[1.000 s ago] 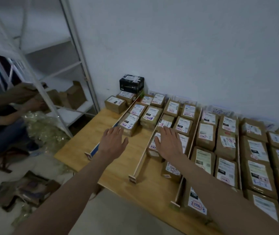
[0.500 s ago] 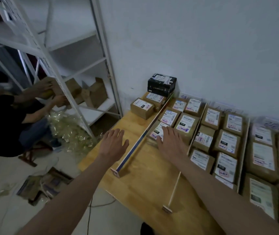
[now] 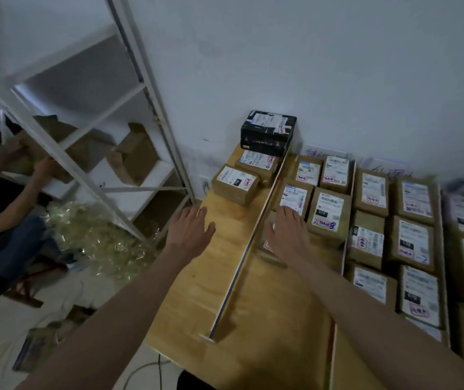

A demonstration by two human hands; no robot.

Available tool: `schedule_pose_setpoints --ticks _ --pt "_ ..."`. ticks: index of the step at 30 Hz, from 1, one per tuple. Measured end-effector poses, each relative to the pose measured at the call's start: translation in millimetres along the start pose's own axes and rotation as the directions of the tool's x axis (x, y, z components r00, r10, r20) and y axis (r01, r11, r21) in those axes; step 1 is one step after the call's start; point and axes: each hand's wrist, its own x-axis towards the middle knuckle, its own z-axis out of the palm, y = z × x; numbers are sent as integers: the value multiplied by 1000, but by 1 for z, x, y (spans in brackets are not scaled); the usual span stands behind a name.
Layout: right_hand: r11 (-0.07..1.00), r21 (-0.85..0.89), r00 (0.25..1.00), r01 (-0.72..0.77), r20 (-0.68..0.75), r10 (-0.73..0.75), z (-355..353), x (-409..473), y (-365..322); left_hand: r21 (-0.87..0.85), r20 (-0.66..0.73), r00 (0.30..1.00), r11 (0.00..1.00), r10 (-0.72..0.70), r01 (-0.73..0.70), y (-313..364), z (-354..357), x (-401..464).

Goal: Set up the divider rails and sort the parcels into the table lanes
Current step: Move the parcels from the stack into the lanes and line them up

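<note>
Labelled brown cardboard parcels (image 3: 329, 212) fill lanes between thin upright wooden divider rails (image 3: 249, 243) on the pale wooden worktop (image 3: 197, 305).

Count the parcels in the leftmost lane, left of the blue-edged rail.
3: black box at the wall, stacked on something hidden; brown box in front of it; brown box nearest the left hand. More may hide under the black one.

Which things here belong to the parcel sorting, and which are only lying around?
Job: divider rail; brown parcels; black parcel; wooden table; left hand; right hand.
Lying about: metal shelf; open boxes; plastic wrap; another person.
</note>
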Motion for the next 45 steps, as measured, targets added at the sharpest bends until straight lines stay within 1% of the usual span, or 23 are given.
schedule_pose_setpoints --ticks 5,9,13,15,18,20,23,25,29,30,31,33,34,35,36,37,38,40,43,45 --pt "992 -36 993 -120 -6 119 26 48 -16 -28 52 993 994 106 -105 -24 14 84" --pt "969 14 969 -246 31 246 51 93 -31 -54 46 984 984 173 -171 -37 27 146" --pt "956 39 956 -291 49 289 79 138 -38 -58 51 974 975 220 -217 -40 49 205" --pt "956 37 955 -292 57 290 92 158 -39 -107 63 974 972 216 -209 -37 64 232" --pt "954 75 957 -289 32 287 108 189 -38 -198 70 983 969 167 -151 -32 83 261" --pt "945 131 954 -299 61 293 116 209 -37 -258 82 990 962 114 -89 -26 91 271" --pt "908 275 949 -316 108 298 126 228 -39 -348 130 990 937 54 -5 -18 105 275" --pt "881 340 944 -330 112 310 129 230 -42 -433 148 986 901 72 0 -20 108 277" --pt "796 412 894 -443 132 429 136 209 -51 -549 210 955 834 208 -61 -42 106 293" --pt "795 403 889 -452 129 440 139 202 -55 -566 216 953 822 215 -57 -48 104 297" --pt "806 387 891 -448 116 439 143 196 -59 -586 220 957 810 189 -25 -50 101 297" --pt "828 365 902 -425 99 419 149 186 -67 -627 294 954 764 51 152 -52 102 294" --pt "833 360 905 -420 101 413 151 183 -70 -652 363 931 707 -27 275 -55 107 292" --pt "839 353 908 -415 107 405 152 181 -74 -687 398 914 633 -85 358 -59 118 291" --pt "846 346 913 -406 113 392 153 179 -77 -712 423 896 564 -131 419 -65 135 291" --pt "849 349 917 -397 121 379 155 177 -81 -711 452 879 532 -154 459 -71 150 289" --pt "845 362 919 -393 132 371 157 174 -85 -702 490 857 510 -162 498 -72 151 281" --pt "835 391 922 -388 147 359 162 168 -91 -695 557 820 467 -133 547 -64 129 261" --pt "811 427 916 -400 178 359 162 163 -94 -724 565 823 442 -59 529 -58 128 247" --pt "813 416 913 -408 191 361 157 163 -94 -724 558 827 449 -65 523 -61 123 246"
